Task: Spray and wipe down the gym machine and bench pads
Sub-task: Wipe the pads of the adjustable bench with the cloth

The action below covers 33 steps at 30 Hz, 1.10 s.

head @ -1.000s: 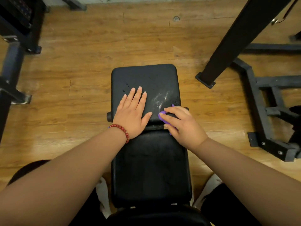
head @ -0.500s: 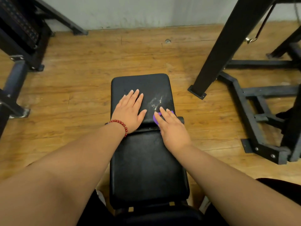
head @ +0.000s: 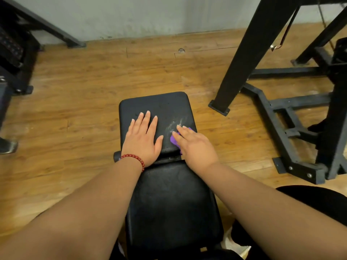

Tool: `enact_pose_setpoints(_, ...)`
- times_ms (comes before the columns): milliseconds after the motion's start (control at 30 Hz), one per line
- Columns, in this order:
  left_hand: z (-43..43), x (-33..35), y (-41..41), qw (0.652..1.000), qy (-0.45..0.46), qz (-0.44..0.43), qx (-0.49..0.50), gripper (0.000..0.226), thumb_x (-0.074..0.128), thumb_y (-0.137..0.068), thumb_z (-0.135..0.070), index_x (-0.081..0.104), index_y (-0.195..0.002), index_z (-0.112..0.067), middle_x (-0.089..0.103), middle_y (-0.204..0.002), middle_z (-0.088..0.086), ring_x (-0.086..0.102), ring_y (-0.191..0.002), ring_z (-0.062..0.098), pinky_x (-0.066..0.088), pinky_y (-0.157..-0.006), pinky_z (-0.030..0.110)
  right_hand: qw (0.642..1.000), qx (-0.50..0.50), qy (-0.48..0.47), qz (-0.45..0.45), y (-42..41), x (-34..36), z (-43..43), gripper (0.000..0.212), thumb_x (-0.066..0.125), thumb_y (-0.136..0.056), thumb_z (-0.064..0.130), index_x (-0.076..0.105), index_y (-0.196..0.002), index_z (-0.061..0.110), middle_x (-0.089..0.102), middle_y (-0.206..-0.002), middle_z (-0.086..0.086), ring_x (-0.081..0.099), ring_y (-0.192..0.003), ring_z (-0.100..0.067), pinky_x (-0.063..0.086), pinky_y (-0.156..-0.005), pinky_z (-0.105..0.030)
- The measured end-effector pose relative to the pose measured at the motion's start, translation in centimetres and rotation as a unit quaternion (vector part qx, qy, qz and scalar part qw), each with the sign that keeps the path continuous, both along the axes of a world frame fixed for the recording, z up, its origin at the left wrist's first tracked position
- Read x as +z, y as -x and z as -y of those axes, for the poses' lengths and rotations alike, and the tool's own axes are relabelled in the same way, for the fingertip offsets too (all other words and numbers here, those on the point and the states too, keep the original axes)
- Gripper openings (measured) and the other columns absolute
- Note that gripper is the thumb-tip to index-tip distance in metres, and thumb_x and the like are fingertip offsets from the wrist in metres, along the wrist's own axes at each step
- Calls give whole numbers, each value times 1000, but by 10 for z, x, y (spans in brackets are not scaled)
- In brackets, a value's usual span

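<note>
Two black pads make up the bench, and the far pad (head: 165, 107) is the one under both hands: a squarish cushion with rounded corners, its vinyl matte and slightly pitted, with a whitish wet smear (head: 176, 123) glistening on its right half. It sits at the end of the bench away from the person, over bare wooden floor (head: 90, 87). On the near right corner of that pad lies a purple cloth (head: 173, 140), mostly hidden; only a small bunched edge shows. The right hand (head: 193, 145) lies palm-down on top of the cloth, fingers extended and close together, pressing it flat rather than curled around it, with the fingertips reaching the edge of the smear. The left hand (head: 143, 137) rests flat on the left half of the same pad, fingers straight and slightly spread, thumb angled out toward the cloth, holding nothing; a red bead bracelet (head: 134, 159) circles its wrist at the pad's near edge. Just nearer than the far pad, across a narrow gap, the longer near pad (head: 172, 203) runs back toward the person, its surface duller with faint sheen. To the right of the far pad, a black steel machine frame (head: 244, 53) stands on the floor with its foot plate close by. Well to the left of the pad stands another dark rack (head: 16, 59).
</note>
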<state>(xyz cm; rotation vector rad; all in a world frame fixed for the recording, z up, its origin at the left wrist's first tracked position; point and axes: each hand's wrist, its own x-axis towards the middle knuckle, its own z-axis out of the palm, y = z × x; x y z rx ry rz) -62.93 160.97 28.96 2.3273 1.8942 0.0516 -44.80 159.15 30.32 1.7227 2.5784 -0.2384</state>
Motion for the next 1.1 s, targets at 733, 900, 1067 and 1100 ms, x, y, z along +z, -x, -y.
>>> enact_pose_setpoints(733,-1,0,4,1000,5,10,1,64,22,-100,-47,12,-156,-18,3,-164,6,-4,-151,24,-4,-121,39,990,-139,-8,-25,20,-12,29,54,55,-93,25,46,-144,8,41,-152,-13,39,-139,-34,38,-110,-42)
enact_pose_setpoints(900,-4,5,6,999,35,24,5,63,27,-101,-47,12,-156,-20,4,-164,5,-4,-151,23,-3,-121,37,981,-187,16,-41,27,-4,-4,58,34,-104,16,9,-157,17,0,-165,-3,-3,-151,-24,6,-121,-30)
enact_pose_setpoints(1067,-22,12,8,999,13,26,35,63,33,-100,-47,22,-154,-16,16,-162,7,9,-149,25,9,-120,39,991,-123,14,-40,18,-17,28,64,75,-79,6,52,-139,7,50,-145,-14,47,-134,-31,41,-106,-40)
enact_pose_setpoints(1100,-21,10,6,999,26,16,39,65,30,-101,-48,15,-155,-16,8,-163,7,1,-150,24,2,-121,39,992,-118,10,-39,17,-16,25,63,77,-77,8,55,-136,7,54,-141,-15,51,-131,-31,46,-102,-42)
